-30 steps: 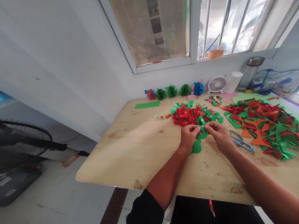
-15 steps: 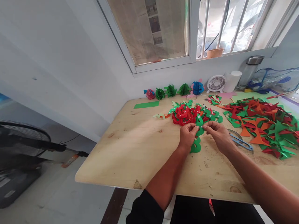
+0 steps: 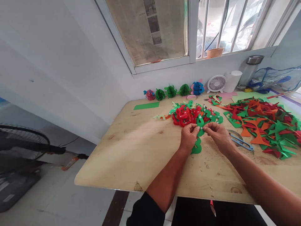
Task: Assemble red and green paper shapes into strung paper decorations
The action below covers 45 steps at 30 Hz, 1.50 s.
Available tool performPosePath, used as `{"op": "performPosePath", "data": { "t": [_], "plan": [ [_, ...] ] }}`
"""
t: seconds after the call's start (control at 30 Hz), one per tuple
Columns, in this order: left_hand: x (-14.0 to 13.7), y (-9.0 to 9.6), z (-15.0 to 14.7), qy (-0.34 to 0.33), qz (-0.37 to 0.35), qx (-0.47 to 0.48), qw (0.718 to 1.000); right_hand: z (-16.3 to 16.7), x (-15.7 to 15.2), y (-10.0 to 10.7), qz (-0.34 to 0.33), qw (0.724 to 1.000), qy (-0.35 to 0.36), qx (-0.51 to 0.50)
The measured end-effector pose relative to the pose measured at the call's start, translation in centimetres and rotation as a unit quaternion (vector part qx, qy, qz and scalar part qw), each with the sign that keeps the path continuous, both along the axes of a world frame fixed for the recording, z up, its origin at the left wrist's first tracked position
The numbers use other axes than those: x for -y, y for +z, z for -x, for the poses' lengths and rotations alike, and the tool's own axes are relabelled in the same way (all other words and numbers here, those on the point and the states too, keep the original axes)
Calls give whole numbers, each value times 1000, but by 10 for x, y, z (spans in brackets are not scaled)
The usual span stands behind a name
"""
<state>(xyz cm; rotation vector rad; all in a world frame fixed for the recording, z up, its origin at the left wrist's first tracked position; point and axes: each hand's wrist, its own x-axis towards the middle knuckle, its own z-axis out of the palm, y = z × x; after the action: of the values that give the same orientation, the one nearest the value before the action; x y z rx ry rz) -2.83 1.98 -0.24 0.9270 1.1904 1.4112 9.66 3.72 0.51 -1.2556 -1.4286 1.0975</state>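
Note:
A wavy green paper cutout (image 3: 197, 147) hangs down over the wooden table, pinched between thumb and fingers of my left hand (image 3: 188, 136). Small white patches show on its face. My right hand (image 3: 219, 135) is closed in a pinch at the cutout's right edge, close to one white patch; whatever lies between those fingertips is too small to make out. Just beyond both hands is a heap of red and green paper cutouts (image 3: 184, 114), many bearing similar white patches. A pale green and orange cutout (image 3: 161, 117) sticks out on its left.
Paper scraps (image 3: 263, 122) are piled at the right, beside a blue-handled tool (image 3: 242, 143) and a round clear disc or roll. Along the wall stand several folded paper figures (image 3: 170, 91), a small white fan (image 3: 216, 83) and a bottle (image 3: 250, 72). A green sheet (image 3: 147, 106) lies far left.
The view has shifted slightly. Both hands keep nearly the same pinch on and beside the green paper cutout, with barely any movement.

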Motion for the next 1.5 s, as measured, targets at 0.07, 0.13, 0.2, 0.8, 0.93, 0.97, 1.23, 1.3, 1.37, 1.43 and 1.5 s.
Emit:
{"op": "performPosePath", "data": {
  "t": [0.07, 0.13, 0.2, 0.8, 0.93, 0.97, 1.23, 1.3, 1.37, 1.43, 1.5],
  "plan": [
    [0, -1, 0, 0, 2, 0, 1000, 0, 0, 0, -3, 1000, -1, 1],
    [-1, -2, 0, -2, 3, -2, 1000, 1, 0, 0, -8, 1000, -3, 2],
    [-1, -3, 0, -3, 2, -1, 1000, 1, 0, -1, -12, 1000, -5, 5],
    [4, 6, -1, -13, -19, -15, 1000, 3, 5, 3, -30, 999, -22, 23],
    [2, 4, -1, -3, -1, -3, 1000, 3, 6, 5, -28, 999, -31, 1],
    [2, 3, -1, -1, 3, 0, 1000, 3, 6, 5, -30, 999, -37, -8],
    [2, 1, -1, -6, 8, 27, 1000, 0, 2, 1, -29, 999, -4, 22],
    [2, 2, -2, -7, 3, 22, 1000, 0, 2, -1, -27, 999, 4, 32],
    [2, 2, -1, -11, -2, 10, 1000, 0, 1, -4, -24, 999, 3, 24],
    [2, 2, 0, -17, -4, -4, 1000, 0, -1, -6, -23, 1000, 6, 11],
    [2, 1, 1, -24, -4, -15, 1000, 1, -1, -7, -23, 1000, 11, 8]
  ]
}}
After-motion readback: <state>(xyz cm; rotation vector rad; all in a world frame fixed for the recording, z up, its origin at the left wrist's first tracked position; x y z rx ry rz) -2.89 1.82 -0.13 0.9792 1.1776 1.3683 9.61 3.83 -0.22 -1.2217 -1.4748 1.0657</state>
